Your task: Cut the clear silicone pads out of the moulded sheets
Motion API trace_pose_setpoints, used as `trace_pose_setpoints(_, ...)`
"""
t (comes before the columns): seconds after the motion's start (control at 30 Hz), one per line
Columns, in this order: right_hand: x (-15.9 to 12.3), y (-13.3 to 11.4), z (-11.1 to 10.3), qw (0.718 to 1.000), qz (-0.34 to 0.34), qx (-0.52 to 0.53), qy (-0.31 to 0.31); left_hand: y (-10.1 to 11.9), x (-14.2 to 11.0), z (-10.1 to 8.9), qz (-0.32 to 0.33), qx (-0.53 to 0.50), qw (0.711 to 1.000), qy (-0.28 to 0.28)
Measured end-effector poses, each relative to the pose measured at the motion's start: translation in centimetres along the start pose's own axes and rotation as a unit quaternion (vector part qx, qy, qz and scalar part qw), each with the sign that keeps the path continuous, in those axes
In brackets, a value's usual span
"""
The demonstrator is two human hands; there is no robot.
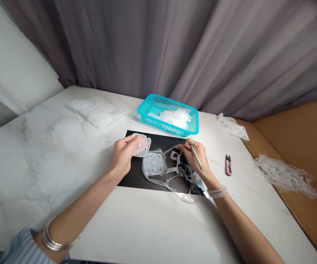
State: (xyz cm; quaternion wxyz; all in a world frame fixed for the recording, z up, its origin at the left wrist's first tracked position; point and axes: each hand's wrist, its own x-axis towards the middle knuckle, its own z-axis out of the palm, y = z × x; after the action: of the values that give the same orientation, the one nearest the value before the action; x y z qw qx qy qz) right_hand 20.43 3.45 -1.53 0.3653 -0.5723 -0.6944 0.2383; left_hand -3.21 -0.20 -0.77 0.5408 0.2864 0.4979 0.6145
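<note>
My left hand (pixel 123 154) is closed round a clear, rounded-square plastic piece (pixel 142 144), held just above a black mat (pixel 136 172). My right hand (pixel 195 156) pinches a thin pen-like tool (pixel 196 157) and rests on a clear plastic frame (pixel 174 176) of cut-out webbing lying on the mat. A second clear square piece (pixel 154 165) still sits in that frame between my hands.
A teal basket (pixel 147 106) holding clear pieces stands behind the mat. Sheets of clear plastic parts (pixel 96 112) lie at the back left. Pink snips (pixel 228 165) lie right of my hand. Plastic scraps (pixel 284 176) and another scrap (pixel 231 126) sit by the table's right edge.
</note>
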Motion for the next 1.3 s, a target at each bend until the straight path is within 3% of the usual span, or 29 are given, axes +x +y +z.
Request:
trace_pose_setpoints(0.07, 0.4, 0.0, -0.5, 0.999, -0.012, -0.039, 0.009, 0.4, 0.0, 0.0, -0.010, -0.030, 0.999, -0.018)
trace_pose_setpoints(0.17, 0.1, -2.1, -0.8, 0.996, -0.050, -0.060, 0.045, 0.8, -0.7, 0.4, -0.050, -0.067, 0.992, -0.097)
trace_pose_setpoints(0.27, -0.8, -5.3, -0.6, 0.996, -0.054, 0.076, -0.005, 1.2, -1.6, 0.9, -0.072, -0.076, 0.983, -0.153)
trace_pose_setpoints(0.4, -1.9, -8.0, -0.1, 0.949, 0.001, 0.285, -0.135, 1.6, -2.3, 1.0, -0.072, -0.080, 0.975, -0.196)
trace_pose_setpoints(0.6, -2.1, -7.7, 0.6, 0.908, 0.034, 0.402, -0.115, 1.9, -2.5, 0.8, -0.066, -0.074, 0.967, -0.233)
trace_pose_setpoints(0.87, -2.0, -7.2, 0.8, 0.914, 0.032, 0.394, -0.091, 2.1, -2.6, 0.9, -0.076, -0.087, 0.962, -0.247)
trace_pose_setpoints(0.93, -2.2, -7.3, 0.6, 0.927, 0.013, 0.368, -0.069, 2.2, -2.6, 0.9, -0.080, -0.093, 0.961, -0.248)
trace_pose_setpoints(1.0, -2.5, -7.4, 0.1, 0.949, -0.033, 0.311, -0.038, 2.3, -2.5, 0.9, -0.087, -0.101, 0.962, -0.240)
trace_pose_setpoints(1.07, -2.8, -7.6, -0.3, 0.962, -0.108, 0.246, -0.050, 2.4, -2.4, 0.9, -0.096, -0.110, 0.962, -0.229)
trace_pose_setpoints(1.2, -3.2, -7.6, -0.2, 0.943, -0.251, 0.141, -0.165, 2.3, -1.9, 0.6, -0.116, -0.119, 0.964, -0.207)
trace_pose_setpoints(1.3, -3.3, -7.0, 0.6, 0.946, -0.263, 0.103, -0.159, 2.2, -1.8, 0.4, -0.150, -0.105, 0.966, -0.184)
